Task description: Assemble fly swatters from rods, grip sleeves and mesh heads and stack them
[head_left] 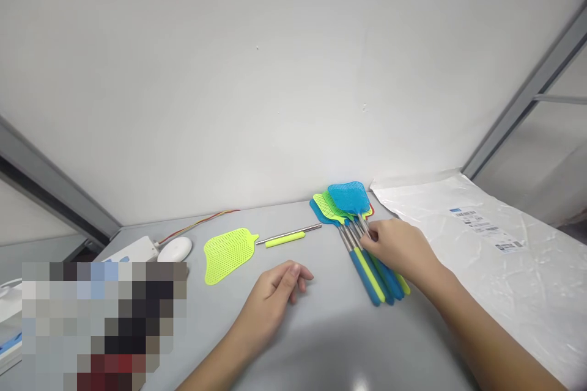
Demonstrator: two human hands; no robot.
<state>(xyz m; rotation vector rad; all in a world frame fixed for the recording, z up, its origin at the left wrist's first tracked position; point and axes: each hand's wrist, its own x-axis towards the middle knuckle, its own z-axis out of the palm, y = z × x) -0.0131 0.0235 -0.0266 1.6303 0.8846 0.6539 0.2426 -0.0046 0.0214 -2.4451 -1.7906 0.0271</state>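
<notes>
Several fly swatters lie in an overlapping pile, with blue and green mesh heads and metal rods. My right hand (397, 247) is closed around the rod of the top blue fly swatter (349, 197); part of its handle is hidden under my fingers. Blue and lime handles (369, 275) fan out below. My left hand (277, 293) rests above the desk, loosely curled and holding nothing. Beyond it are a separate lime swatter head (229, 255), a thin metal rod (293, 233) and a lime handle sleeve (285, 239), lying close together.
A white plastic mailing bag (463, 244) with a printed label covers the right side of the grey desk (339, 342). At left sit a white round device (175, 249), a white box (142, 250) and coloured wires (197, 223). A white panel (293, 85) stands behind.
</notes>
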